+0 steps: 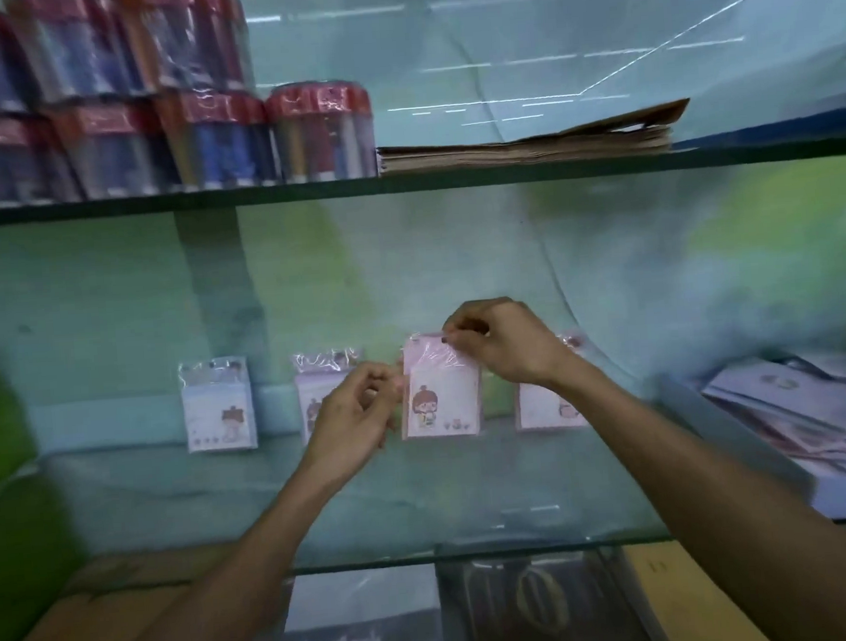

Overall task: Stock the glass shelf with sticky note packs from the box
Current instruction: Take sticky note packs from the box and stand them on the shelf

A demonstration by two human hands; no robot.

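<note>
Standing the third pack (438, 394) against the back of the glass shelf (423, 495), I have my right hand (500, 342) pinching its top edge, while my left hand (352, 415), fingers loosely curled, touches its left side. By my count four packs stand in the row: one far left (218, 407), one behind my left hand (315, 383), this one, one half hidden at right (549, 404). The box (793, 424) at right holds more packs, so stocking looks unfinished.
</note>
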